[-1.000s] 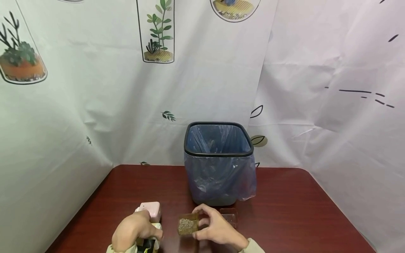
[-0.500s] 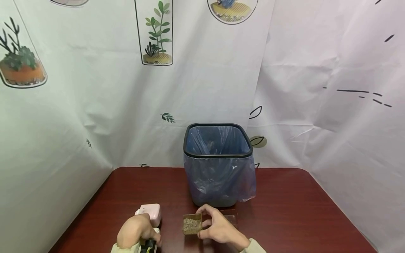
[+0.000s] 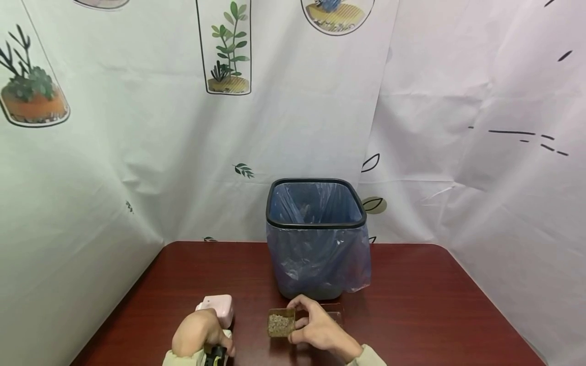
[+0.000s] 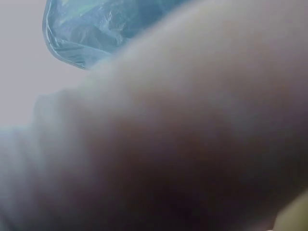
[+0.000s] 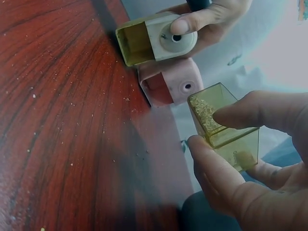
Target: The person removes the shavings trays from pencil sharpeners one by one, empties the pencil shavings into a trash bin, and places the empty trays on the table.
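In the head view my right hand (image 3: pixel 320 328) pinches a clear yellowish shavings drawer (image 3: pixel 281 325), above the table near its front. Pale pencil shavings (image 5: pixel 204 113) lie inside it, as the right wrist view shows. My left hand (image 3: pixel 197 333) grips a white pencil sharpener (image 5: pixel 166 41) with a yellowish see-through part; its thumb lies next to the pencil hole. Just beyond the left hand stands a pink pencil sharpener (image 3: pixel 221 307). The left wrist view is mostly filled by blurred skin, hiding the fingers there.
A bin (image 3: pixel 316 254) lined with a bluish bag stands behind the right hand. A reddish clear tray (image 3: pixel 338 308) lies partly hidden beyond that hand. Small crumbs (image 5: pixel 72 164) dot the dark red table (image 3: pixel 412 295). A printed white cloth (image 3: pixel 297 117) surrounds it.
My right hand has shifted slightly right with the shavings drawer. The left hand, still on the white sharpener, has moved a little to the right. The view has tilted slightly.
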{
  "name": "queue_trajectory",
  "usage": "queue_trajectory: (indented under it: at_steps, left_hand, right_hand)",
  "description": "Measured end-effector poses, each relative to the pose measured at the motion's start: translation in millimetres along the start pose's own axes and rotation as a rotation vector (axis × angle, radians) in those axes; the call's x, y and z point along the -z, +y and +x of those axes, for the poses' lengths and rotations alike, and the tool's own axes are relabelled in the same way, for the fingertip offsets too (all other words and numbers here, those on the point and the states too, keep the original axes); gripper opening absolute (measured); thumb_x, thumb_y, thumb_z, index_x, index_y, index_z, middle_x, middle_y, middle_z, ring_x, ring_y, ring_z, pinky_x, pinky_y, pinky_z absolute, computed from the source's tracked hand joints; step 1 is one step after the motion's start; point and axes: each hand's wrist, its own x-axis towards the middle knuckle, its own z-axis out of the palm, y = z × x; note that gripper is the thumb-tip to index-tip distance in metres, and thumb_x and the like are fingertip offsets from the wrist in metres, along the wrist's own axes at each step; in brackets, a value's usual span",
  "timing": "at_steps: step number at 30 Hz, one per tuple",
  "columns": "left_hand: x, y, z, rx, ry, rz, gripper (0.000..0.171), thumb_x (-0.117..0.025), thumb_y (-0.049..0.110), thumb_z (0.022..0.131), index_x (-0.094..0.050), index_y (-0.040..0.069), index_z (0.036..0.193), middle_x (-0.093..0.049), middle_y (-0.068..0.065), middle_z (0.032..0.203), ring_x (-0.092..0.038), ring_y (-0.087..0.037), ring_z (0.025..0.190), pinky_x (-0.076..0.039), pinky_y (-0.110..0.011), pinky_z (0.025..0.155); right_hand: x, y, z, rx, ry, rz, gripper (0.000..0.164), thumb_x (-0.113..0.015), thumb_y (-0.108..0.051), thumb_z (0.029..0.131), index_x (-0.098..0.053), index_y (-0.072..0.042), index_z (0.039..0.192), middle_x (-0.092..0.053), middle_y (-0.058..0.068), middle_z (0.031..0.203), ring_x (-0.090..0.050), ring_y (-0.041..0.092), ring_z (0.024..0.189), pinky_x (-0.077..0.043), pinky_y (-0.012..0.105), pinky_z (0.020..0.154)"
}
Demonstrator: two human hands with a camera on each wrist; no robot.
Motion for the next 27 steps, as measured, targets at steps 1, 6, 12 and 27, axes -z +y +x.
queue_trajectory:
  at_steps: [1, 6, 12, 27]
  left_hand:
    - [0.5, -0.4, 0.8, 0.001, -0.001, 0.004, 0.053, -0.084, 0.032, 0.053, -0.047, 0.001, 0.076, -0.049, -0.006, 0.069, -0.049, -0.019, 0.065, -0.048, -0.035, 0.068]
    - [1.5, -2.6, 2.8, -0.002, -0.003, 0.003, 0.058, -0.084, 0.036, 0.055, -0.047, 0.000, 0.080, -0.049, -0.007, 0.072, -0.051, -0.021, 0.068, -0.048, -0.038, 0.072]
    - [2.6, -6.5, 2.0, -0.032, 0.043, -0.025, 0.062, -0.084, 0.037, 0.054, -0.049, -0.004, 0.084, -0.051, -0.010, 0.076, -0.052, -0.023, 0.072, -0.048, -0.039, 0.074]
    - [7.7, -4.3, -5.9, -0.044, 0.094, -0.091, 0.060, -0.084, 0.038, 0.056, -0.053, -0.004, 0.087, -0.052, -0.015, 0.082, -0.052, -0.026, 0.075, -0.046, -0.042, 0.072]
  right_hand:
    - [0.3, 0.1, 0.0, 0.003, 0.003, -0.001, 0.052, -0.061, 0.011, 0.063, -0.045, 0.003, 0.112, -0.048, 0.014, 0.109, -0.063, 0.020, 0.073, -0.048, 0.025, 0.055]
    - [1.2, 0.0, -0.1, 0.009, 0.004, 0.000, 0.052, -0.061, 0.011, 0.063, -0.045, 0.003, 0.112, -0.048, 0.013, 0.108, -0.063, 0.019, 0.073, -0.048, 0.025, 0.055]
    - [1.8, -0.1, -0.7, -0.005, -0.003, -0.001, 0.051, -0.061, 0.011, 0.064, -0.045, 0.003, 0.112, -0.049, 0.014, 0.107, -0.062, 0.017, 0.070, -0.048, 0.025, 0.055]
    - [3.2, -4.0, -0.7, 0.008, 0.033, -0.002, 0.052, -0.062, 0.010, 0.063, -0.046, 0.002, 0.111, -0.049, 0.013, 0.107, -0.063, 0.022, 0.076, -0.048, 0.026, 0.057]
